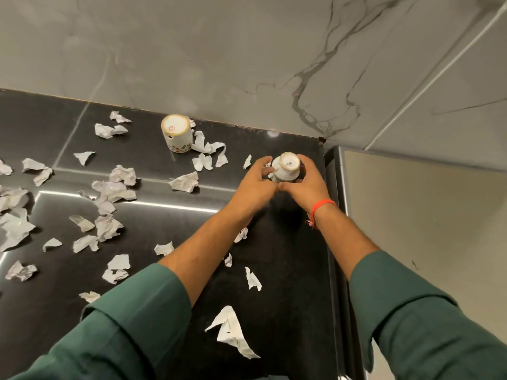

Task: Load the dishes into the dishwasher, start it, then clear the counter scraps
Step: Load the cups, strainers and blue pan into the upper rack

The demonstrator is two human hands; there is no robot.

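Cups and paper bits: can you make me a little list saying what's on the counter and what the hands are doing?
counter: black, shiny
near cup: upside down, between both hands
far cup: upside down, by the wall, flowers near its rim
left hand: curled round the near cup
right hand: curled round the near cup, red thread on its wrist
scraps: torn white paper, scattered over the counter, mostly to the left
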